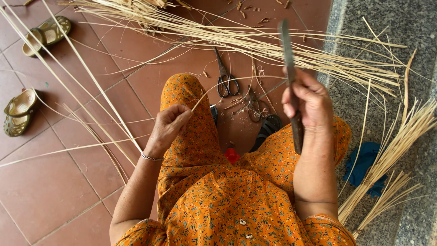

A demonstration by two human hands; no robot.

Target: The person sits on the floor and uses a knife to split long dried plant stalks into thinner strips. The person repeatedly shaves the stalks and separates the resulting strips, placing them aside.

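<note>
A thin bamboo strip (214, 91) arcs above the orange-clad lap, its near end pinched in the left hand (169, 127). The right hand (306, 102) is clenched around a long dark knife (290, 82), blade pointing up and away. To split well, the edge should probably meet the strip's end squarely. Scissors (225, 77) lie on the red tiled floor (54, 182), beside loose bamboo strands (255, 43).

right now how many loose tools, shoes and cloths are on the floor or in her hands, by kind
long dark metal knife in the right hand: 1
steel scissors with dark loop handles on the red tiles: 1
olive-green plastic sandals: 2
crumpled blue cloth: 1
total: 5
The left hand pinches a thin cane strip, not counted.
</note>
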